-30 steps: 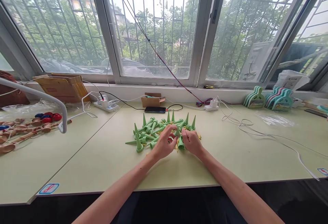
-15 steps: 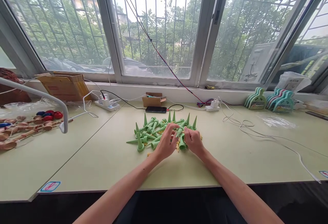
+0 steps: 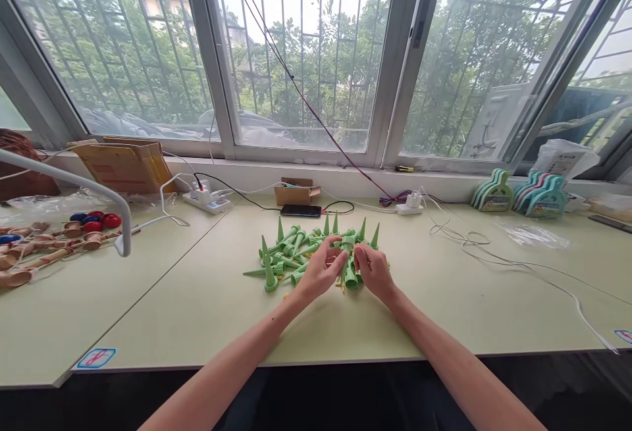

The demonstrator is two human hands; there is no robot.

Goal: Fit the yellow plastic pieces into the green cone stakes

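Observation:
Between my hands is a green plant watering spike (image 3: 348, 243), its wide ribbed end up and its pointed end tilted down. My left hand (image 3: 320, 272) has its thumb and fingers curled around the spike from the left. Close against its right side, my right hand (image 3: 374, 272) is closed in a pinch; what sits in those fingers is too small to make out. Around and behind the hands lies a pile of similar green spikes (image 3: 269, 278), some standing on their wide ends, others on their sides. Small yellow pieces (image 3: 343, 288) show among them, partly hidden.
Behind the pile lie a black phone (image 3: 300, 210) and a small open cardboard box (image 3: 297, 191). Wooden toys with red and blue balls (image 3: 101, 222) lie at left, near a white bent tube (image 3: 123, 220). White cables (image 3: 476, 239) and a plastic bag (image 3: 533, 232) spread over the right side.
The spike between my hands has turned: its point faced up, then toward me, and now its wide end is on top. My right hand stays pinched beside it.

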